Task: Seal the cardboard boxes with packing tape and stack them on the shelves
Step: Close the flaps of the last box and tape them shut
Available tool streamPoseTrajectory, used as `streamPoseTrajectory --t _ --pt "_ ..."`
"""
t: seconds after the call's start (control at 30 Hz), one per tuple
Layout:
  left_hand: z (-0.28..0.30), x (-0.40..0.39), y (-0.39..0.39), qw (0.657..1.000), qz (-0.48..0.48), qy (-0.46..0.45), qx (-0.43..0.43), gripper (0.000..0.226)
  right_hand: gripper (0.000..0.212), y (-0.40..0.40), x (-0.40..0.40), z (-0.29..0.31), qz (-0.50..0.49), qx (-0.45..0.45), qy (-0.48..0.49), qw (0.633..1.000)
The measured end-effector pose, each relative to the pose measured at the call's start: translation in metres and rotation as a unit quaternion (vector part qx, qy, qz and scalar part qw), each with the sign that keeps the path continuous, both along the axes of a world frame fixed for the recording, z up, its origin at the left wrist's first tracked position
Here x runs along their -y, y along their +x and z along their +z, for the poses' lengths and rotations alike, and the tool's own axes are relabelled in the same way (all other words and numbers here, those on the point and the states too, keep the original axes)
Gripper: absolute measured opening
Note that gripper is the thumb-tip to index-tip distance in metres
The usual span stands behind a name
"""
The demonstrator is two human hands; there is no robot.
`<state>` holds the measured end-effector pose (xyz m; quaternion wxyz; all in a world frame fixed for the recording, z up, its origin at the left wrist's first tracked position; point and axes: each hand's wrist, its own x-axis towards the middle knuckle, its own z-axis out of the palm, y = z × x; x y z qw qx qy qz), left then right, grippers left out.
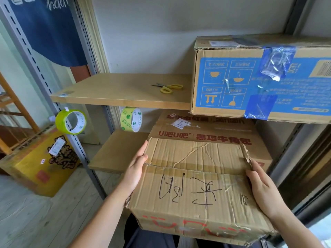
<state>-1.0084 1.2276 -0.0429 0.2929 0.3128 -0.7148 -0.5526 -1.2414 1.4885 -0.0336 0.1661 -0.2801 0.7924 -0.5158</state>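
Observation:
A worn cardboard box (195, 183) with black handwriting on its lid is carried between my hands in front of the shelves. My left hand (137, 169) presses flat on its left side and my right hand (263, 190) presses flat on its right side. The lid flaps are closed with clear tape along the seam. Behind it, a box with red print (206, 129) sits on the lower shelf (114, 154). A blue-printed box (259, 81) with blue tape sits on the upper shelf (114, 90). Two green tape rolls (71, 121) (131, 119) hang by the shelf frame.
Yellow-handled scissors (168, 87) lie on the upper shelf left of the blue-printed box. A yellow box (43, 161) stands on the floor at left, beside the grey shelf upright (53, 97). A dark blue cloth (48, 27) hangs at top left.

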Motion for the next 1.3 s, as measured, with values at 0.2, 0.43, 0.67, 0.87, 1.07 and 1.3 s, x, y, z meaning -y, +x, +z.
streamPoseTrajectory --t 0.2,0.43,0.67,0.87,1.07,1.3 --pt "-0.004 0.015 -0.022 1.000 -0.012 -0.010 0.018 0.048 0.052 -0.012 0.008 0.001 0.018 -0.001 0.015 1.000" --pt "-0.009 0.019 -0.028 0.998 -0.004 0.049 0.040 0.044 0.055 -0.023 0.015 0.004 0.019 -0.088 0.248 0.965" --pt "0.005 0.030 -0.008 0.973 0.186 0.118 -0.067 0.020 0.059 -0.001 0.035 0.044 0.000 -0.309 0.283 0.908" --pt "0.052 0.052 0.013 0.904 0.404 0.064 -0.126 0.012 0.033 0.059 0.114 0.088 0.140 -0.311 0.070 0.937" --pt "0.110 0.091 -0.004 0.968 0.236 0.081 -0.029 0.036 0.039 0.096 0.217 0.115 0.192 -0.168 0.047 0.966" --pt "0.124 0.101 -0.005 0.985 0.098 0.141 -0.022 0.018 0.059 0.106 0.278 0.114 0.157 0.038 0.059 0.985"
